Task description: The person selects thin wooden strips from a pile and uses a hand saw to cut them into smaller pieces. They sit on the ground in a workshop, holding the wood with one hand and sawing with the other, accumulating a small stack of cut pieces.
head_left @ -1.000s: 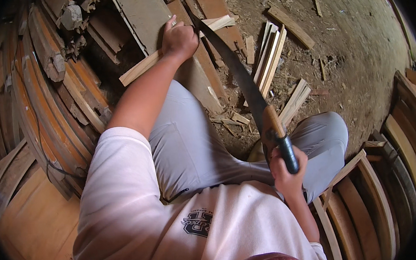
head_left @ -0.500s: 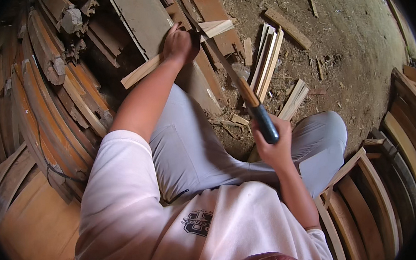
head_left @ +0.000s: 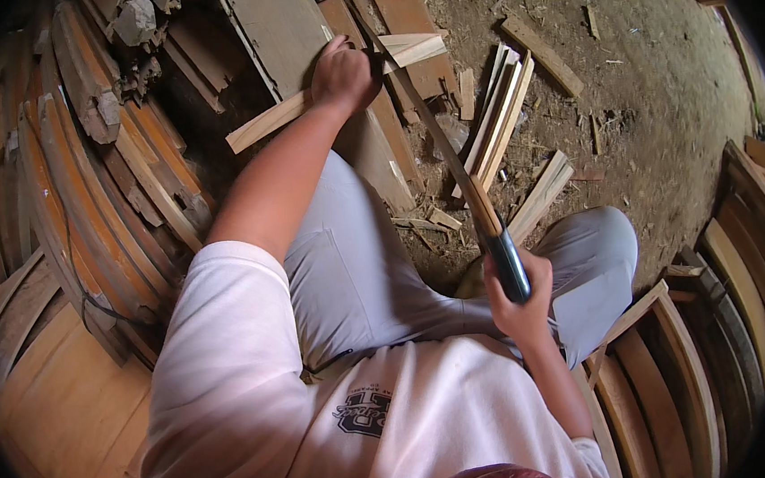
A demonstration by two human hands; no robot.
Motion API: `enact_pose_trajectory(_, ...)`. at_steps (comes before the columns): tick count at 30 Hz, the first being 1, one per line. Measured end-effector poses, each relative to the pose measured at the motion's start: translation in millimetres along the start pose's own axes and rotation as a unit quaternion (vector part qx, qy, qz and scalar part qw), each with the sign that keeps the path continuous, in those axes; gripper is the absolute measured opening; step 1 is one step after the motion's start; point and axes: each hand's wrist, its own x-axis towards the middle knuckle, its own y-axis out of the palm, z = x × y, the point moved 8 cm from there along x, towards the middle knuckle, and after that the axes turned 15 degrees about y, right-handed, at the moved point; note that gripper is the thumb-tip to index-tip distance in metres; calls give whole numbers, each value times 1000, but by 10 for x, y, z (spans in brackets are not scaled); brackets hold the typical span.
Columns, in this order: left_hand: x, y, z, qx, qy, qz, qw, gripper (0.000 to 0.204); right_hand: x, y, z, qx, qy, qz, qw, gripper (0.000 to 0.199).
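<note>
My left hand (head_left: 342, 73) grips a pale wooden slat (head_left: 270, 122) that lies across a larger flat board (head_left: 280, 27) in front of my knees. In my right hand (head_left: 518, 305) is the dark handle of a long machete (head_left: 448, 157). Its blade runs up and to the left, and the tip meets the slat's split end (head_left: 412, 48) just right of my left hand. I am seated, with grey trousers and a white shirt below the camera.
Curved wooden staves are stacked on the left (head_left: 110, 197) and at the right edge (head_left: 722, 329). Cut pale sticks (head_left: 503, 117) and chips lie on the dirt ground (head_left: 647, 65) ahead. A short plank (head_left: 542, 42) rests farther out.
The machete has swung down from a raised position. Its blade now reaches the end of the slat held by my left hand, and my right hand has dropped slightly toward my lap.
</note>
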Motion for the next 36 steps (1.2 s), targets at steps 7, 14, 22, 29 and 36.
enact_pose_trajectory(7, 23, -63, -21, -39, -17, 45, 998, 28, 448, 290, 37, 42, 3, -17, 999, 8)
enact_pose_trajectory(14, 61, -202, -59, -69, -16, -7, 997, 16, 212, 99, 160, 20, -18, -41, 999, 6)
enact_pose_trajectory(22, 15, -66, -24, -76, -14, -26, 997, 28, 130, 131, -71, 32, 17, 2, 999, 4)
enact_pose_trajectory(29, 8, 3, 75, -57, -34, -28, 997, 27, 517, 355, 71, 58, -20, -26, 998, 4)
enact_pose_trajectory(36, 44, -189, -63, -71, -12, 2, 997, 25, -9, 155, -40, 39, 16, 0, 999, 7)
